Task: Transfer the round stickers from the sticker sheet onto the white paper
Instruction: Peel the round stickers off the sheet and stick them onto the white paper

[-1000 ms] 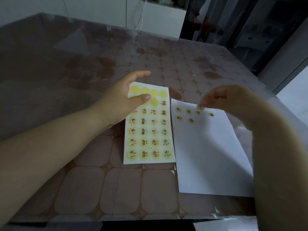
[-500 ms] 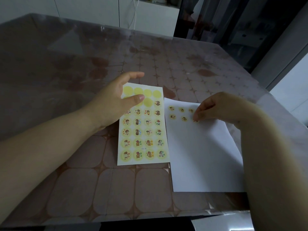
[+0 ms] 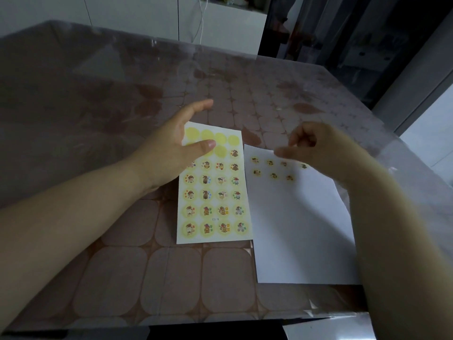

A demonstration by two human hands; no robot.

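The yellow sticker sheet (image 3: pixel 213 192) lies mid-table, its top row and part of the second row bare yellow circles, round cartoon stickers below. My left hand (image 3: pixel 171 148) rests on its upper left corner, fingers spread, thumb on the bare circles. To the right lies the white paper (image 3: pixel 299 229) with several round stickers (image 3: pixel 272 169) stuck in two rows near its top. My right hand (image 3: pixel 316 146) hovers just above the paper's top edge, fingers loosely curled, thumb pointing left; I see nothing held in it.
The table (image 3: pixel 122 278) has a tiled brown pattern under a clear plastic cover. Its near edge runs just below the paper's bottom. White cabinets (image 3: pixel 220 23) and a dark doorway stand beyond the far edge.
My right hand pressed a sticker onto the paper's second row, then lifted off and moved up and left. The left hand stayed on the sheet.
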